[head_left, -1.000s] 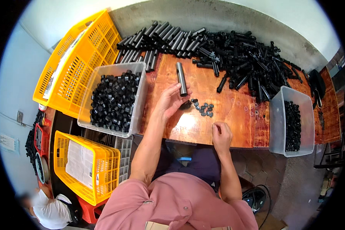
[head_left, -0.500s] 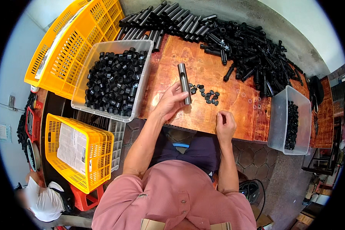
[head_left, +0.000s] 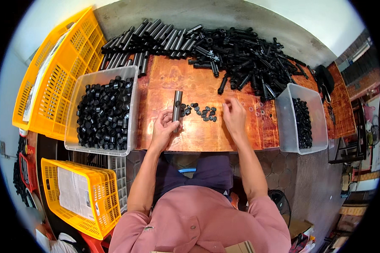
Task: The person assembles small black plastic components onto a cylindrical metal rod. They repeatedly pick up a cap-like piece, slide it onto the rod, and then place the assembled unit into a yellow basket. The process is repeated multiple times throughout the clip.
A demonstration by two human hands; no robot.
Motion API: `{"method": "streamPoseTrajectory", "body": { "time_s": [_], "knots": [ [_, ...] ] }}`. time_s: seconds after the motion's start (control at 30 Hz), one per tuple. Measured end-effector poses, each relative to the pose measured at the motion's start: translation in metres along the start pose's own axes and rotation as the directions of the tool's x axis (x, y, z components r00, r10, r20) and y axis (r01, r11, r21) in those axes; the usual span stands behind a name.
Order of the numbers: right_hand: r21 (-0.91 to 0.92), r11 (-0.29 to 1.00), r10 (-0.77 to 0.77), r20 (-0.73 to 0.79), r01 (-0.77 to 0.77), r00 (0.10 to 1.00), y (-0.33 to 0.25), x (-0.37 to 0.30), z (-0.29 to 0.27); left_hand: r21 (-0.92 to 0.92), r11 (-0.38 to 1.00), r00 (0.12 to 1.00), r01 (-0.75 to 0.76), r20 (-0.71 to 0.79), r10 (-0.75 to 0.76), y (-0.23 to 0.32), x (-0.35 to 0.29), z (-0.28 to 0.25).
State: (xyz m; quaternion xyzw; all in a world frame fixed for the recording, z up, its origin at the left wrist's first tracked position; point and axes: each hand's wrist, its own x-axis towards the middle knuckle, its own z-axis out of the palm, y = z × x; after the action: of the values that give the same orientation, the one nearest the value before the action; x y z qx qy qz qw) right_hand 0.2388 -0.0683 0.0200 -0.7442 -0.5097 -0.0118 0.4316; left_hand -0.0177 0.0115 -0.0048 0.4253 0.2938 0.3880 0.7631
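Observation:
My left hand grips the lower part of a shiny metal tube, held tilted slightly off upright above the wooden table. A dark opening shows in the tube's side. Just right of the tube lie several small black oval pieces, loosely grouped. My right hand hovers over the table to their right, fingers half bent, thumb and forefinger slightly apart with nothing visible between them.
Metal tubes and black slender parts are heaped along the back. A clear bin of black caps stands left, a smaller bin right. Thin clear rings lie near the right bin. Yellow crates stand at far left.
My right hand has moved from the table's front edge farther over the table. My left hand still holds the tube, now turned and more upright. The whole view has shifted.

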Motion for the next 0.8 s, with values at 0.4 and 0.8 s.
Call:
{"method": "streamPoseTrajectory", "body": {
  "time_s": [0.4,0.8],
  "knots": [
    [-0.257,0.966,0.031,0.160,0.011,0.987,0.018,0.020,0.025,0.017,0.995,0.994,-0.102,-0.047,0.103,-0.006,-0.001,-0.003],
    [-0.152,0.952,0.288,0.143,-0.267,0.947,0.011,-0.019,-0.022,-0.360,0.933,0.998,-0.026,-0.056,0.006,-0.010,0.006,-0.016]
  ]
}}
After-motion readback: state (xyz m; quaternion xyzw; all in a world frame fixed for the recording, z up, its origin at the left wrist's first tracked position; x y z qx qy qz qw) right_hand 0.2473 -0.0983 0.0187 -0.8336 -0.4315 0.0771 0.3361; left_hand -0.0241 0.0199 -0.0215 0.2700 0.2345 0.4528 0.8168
